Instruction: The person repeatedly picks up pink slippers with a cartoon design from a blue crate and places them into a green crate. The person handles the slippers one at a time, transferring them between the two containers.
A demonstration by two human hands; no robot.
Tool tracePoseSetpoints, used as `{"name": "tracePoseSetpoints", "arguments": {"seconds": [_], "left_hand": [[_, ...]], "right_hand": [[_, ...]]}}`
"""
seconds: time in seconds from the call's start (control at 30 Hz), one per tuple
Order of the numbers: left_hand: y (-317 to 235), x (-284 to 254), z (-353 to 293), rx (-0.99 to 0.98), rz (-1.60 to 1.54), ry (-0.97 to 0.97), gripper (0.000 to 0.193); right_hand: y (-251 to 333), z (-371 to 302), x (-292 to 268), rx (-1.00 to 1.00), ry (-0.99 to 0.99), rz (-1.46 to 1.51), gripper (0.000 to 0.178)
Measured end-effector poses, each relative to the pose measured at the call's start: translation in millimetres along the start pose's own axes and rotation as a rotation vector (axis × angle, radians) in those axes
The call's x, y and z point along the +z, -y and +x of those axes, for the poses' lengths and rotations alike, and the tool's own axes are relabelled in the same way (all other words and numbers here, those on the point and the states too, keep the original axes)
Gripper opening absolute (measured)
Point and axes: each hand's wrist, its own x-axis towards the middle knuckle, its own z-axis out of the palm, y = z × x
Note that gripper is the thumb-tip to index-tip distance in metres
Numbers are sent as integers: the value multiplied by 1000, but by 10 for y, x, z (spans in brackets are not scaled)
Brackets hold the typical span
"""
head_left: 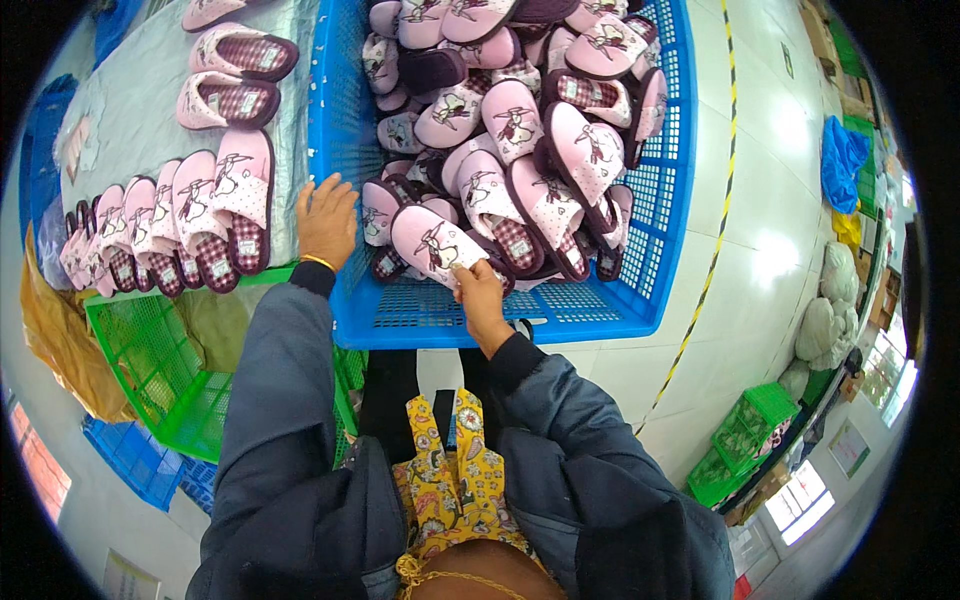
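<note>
My right hand (483, 302) grips the edge of a pink slipper (428, 240) at the near side of a large blue crate (440, 333). The slipper has a printed animal figure and dark trim. Many similar slippers (505, 120) lie heaped in the crate, overlapping and turned different ways. My left hand (328, 218) rests at the crate's left rim, fingers apart, holding nothing. To its left, a row of slippers (195, 205) leans side by side along the near edge of a pale covered table (140, 120); further ones (235, 100) lie flat behind.
Below the table stands a green crate (160, 335). A yellow-black striped line (722, 190) runs along the pale tiled floor to the right. Green baskets (745, 440), white sacks (830, 310) and a blue bag (848, 165) line the far right side.
</note>
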Motion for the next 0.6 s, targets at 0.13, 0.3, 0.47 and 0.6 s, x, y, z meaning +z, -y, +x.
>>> {"name": "tracePoseSetpoints", "arguments": {"seconds": [0.13,0.3,0.47,0.6], "left_hand": [[-26,49,34,-33,53,-18,19],[-9,36,31,-64,8,-7,18],[-17,57,78,-74,-26,-33,16],[43,60,-31,-114,-46,-21,18]], "right_hand": [[-75,34,1,60,13,-4,12],[-607,435,134,62,24,-120,11],[-879,830,31,151,118,-607,20],[-13,633,8,-354,363,-1310,39]]}}
